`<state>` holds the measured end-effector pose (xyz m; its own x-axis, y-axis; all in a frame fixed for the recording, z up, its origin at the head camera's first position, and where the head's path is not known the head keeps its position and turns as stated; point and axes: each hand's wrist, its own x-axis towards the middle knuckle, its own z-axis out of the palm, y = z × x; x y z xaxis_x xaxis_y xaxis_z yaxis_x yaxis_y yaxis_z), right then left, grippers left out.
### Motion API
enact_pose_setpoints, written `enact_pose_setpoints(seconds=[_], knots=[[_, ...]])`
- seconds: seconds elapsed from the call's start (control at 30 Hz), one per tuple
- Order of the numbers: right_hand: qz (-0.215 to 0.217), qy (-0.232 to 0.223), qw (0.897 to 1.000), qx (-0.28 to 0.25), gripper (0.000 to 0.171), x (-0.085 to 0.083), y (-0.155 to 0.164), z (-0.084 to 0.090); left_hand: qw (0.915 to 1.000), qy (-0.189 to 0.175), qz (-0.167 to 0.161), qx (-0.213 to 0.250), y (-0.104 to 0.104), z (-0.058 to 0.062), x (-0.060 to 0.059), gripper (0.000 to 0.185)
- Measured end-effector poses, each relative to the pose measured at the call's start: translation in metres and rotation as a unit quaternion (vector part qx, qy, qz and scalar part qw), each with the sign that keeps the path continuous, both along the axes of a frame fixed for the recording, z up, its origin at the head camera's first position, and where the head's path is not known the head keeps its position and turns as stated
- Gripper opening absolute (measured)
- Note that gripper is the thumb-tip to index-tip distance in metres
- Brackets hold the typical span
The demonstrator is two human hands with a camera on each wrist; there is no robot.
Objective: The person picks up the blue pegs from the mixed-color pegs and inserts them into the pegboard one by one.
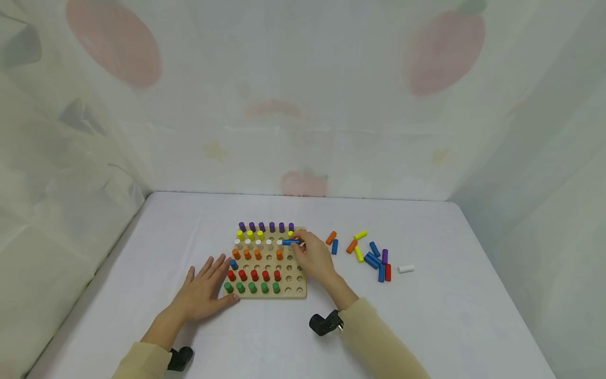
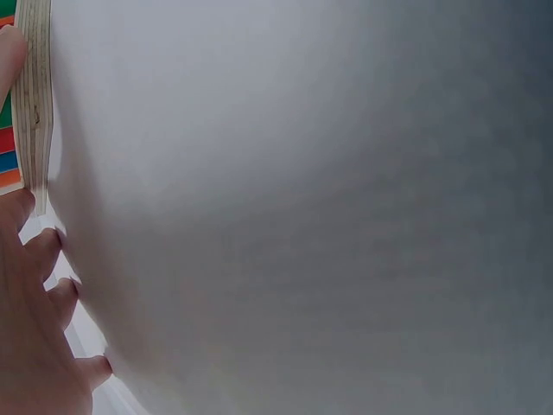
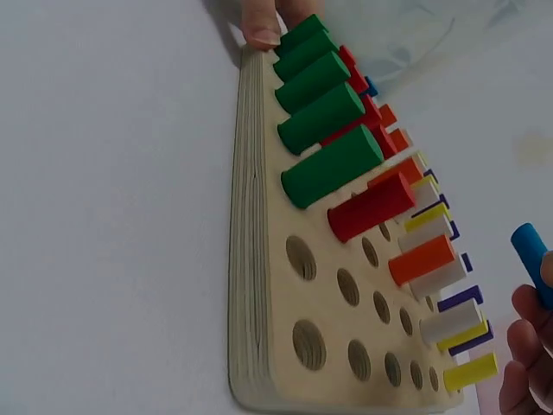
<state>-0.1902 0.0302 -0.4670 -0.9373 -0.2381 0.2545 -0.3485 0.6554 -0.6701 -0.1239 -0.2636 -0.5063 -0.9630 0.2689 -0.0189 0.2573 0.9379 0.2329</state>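
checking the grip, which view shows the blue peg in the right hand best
The head view: the blue peg shows full length, pinched by the right hand above the pegboard. The right wrist view catches only one end of it at the frame edge beside the fingers. The left wrist view shows none of it.

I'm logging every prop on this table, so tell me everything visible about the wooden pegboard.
The pegboard is a square slab of pale, layered-looking wood lying flat on the white table. Its top has rows of round holes. Upright pegs fill many, row by colour: purple farthest, then yellow, white, orange, one blue, red, and green nearest. Holes toward its right side are empty. The left hand lies flat beside it, thumb against the near-left corner. The right hand holds a blue peg above it.
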Motion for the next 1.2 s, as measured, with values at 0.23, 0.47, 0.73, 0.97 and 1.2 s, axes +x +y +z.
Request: enact_pose_setpoints(seconds=[0.23, 0.47, 0.73, 0.97, 1.2], knots=[[0.026, -0.018, 1.0, -0.001, 0.022, -0.001, -0.011, 0.003, 1.0, -0.002, 0.0, -0.001, 0.0, 0.0, 0.0, 0.094], [0.051, -0.033, 0.998, 0.013, 0.027, -0.002, -0.023, 0.005, 1.0, -0.003, 0.001, -0.004, 0.0, -0.001, 0.0, 0.095], [0.071, -0.045, 0.996, 0.02, 0.027, 0.001, -0.039, 0.007, 1.0, -0.008, 0.003, 0.0, 0.002, 0.002, 0.001, 0.095], [0.074, -0.03, 0.996, 0.031, 0.023, 0.004, -0.05, 0.004, 1.0, -0.008, 0.003, 0.002, 0.002, 0.003, 0.001, 0.094], [0.081, -0.03, 0.995, 0.044, 0.024, 0.006, -0.062, 0.006, 1.0, -0.006, 0.002, 0.002, 0.001, 0.002, 0.001, 0.094]])
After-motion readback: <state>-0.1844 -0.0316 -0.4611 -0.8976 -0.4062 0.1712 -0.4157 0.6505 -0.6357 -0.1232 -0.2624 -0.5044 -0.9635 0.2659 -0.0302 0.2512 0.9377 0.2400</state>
